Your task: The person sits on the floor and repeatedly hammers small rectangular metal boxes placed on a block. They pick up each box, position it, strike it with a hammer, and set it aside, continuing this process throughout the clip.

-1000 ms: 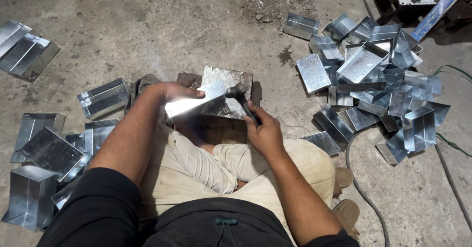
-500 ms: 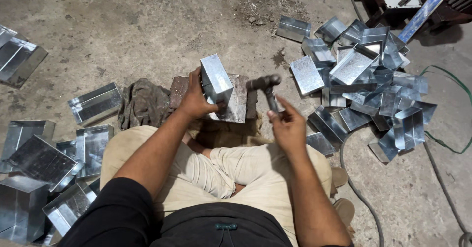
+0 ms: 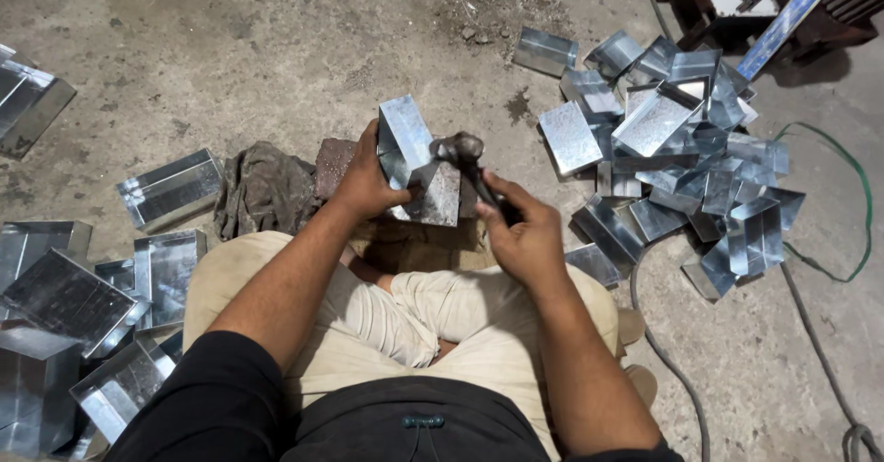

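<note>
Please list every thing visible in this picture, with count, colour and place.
folded metal piece: one, silver, held upright in the left hand
hammer: one, dark, in the right hand, head against the piece
brick: one, reddish, under the work
rag: one, grey-brown, left of the brick
metal pieces pile: many, silver, on the floor at right
metal pieces: several, silver, on the floor at left
cables: green and grey, right
left hand: one
right hand: one

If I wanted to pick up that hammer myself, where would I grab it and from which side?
Probably by the dark handle, coming from the near side, as the right hand does. The hammer points its head away, against the folded sheet-metal piece that the left hand steadies.
</note>
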